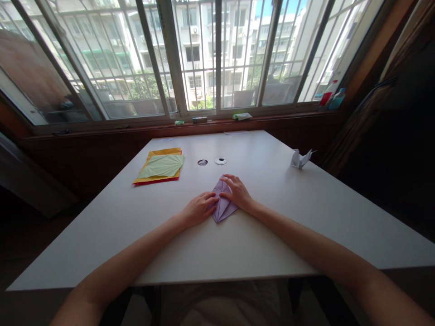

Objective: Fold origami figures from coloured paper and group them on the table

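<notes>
A folded piece of purple origami paper [223,207] lies on the white table in front of me, kite-shaped with a point toward me and several creases. My left hand [201,207] rests on its left edge, fingers stretched out over the paper. From the right, my right hand [236,194] reaches over the upper part, with thumb and fingers spread and the fingertips touching the paper. Both hands are open and press on the sheet from above. Parts of the paper's left and upper right sides are hidden under my fingers.
Left of my hands lies a stack of creased yellow and red sheets with a light green sheet [161,165] on top. A white paper crane [301,159] stands near the right edge. Two round holes [220,161] pierce the white table [170,258]. Small items line the sill of the barred window.
</notes>
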`<state>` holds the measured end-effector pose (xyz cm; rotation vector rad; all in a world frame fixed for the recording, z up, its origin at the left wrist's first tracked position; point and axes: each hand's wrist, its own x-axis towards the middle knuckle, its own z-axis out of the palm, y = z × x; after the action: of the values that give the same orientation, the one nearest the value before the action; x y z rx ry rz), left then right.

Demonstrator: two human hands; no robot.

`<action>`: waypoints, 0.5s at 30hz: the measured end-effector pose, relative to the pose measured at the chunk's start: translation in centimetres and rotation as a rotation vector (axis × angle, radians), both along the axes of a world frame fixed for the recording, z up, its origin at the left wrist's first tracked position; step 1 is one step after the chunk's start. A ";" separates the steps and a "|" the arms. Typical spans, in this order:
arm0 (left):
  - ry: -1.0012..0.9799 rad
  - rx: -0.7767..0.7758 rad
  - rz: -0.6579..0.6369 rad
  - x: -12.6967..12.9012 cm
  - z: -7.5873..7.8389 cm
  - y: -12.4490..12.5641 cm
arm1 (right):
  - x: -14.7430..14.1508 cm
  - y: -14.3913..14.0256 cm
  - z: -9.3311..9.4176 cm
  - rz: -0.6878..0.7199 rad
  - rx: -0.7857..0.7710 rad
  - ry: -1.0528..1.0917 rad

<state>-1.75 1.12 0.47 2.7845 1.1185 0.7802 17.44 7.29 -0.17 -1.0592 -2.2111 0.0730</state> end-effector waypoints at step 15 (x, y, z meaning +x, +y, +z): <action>0.092 0.042 0.173 -1.4 1.0 0.6 | -0.6 -1.5 0.7 0.055 0.027 -0.189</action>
<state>-3.14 1.74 1.49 2.8128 1.3897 0.7033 16.84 5.82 0.50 -1.0265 -2.4038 -0.0337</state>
